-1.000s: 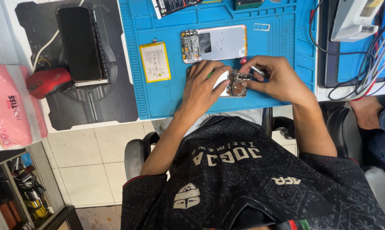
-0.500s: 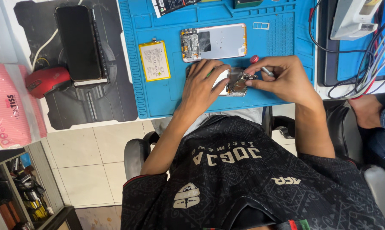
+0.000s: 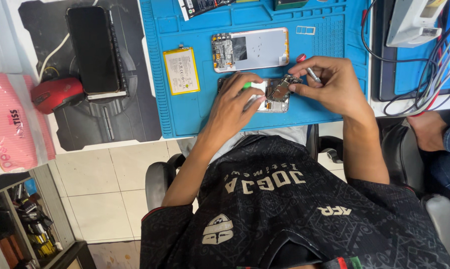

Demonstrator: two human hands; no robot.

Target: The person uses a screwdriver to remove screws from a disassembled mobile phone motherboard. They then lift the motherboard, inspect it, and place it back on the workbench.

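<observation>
The right hand [image 3: 329, 82], gripping a screwdriver [image 3: 309, 71], has now pinched up the circuit board [image 3: 281, 89]. The left hand [image 3: 235, 102] presses down the opened phone [image 3: 265, 95], so the board looks freed.

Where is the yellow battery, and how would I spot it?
Find the big blue mat on the desk. The battery lies flat on its left part, left of the opened phone and above the left hand. It is the only flat yellow-edged rectangle there, and no hand touches it.
</observation>
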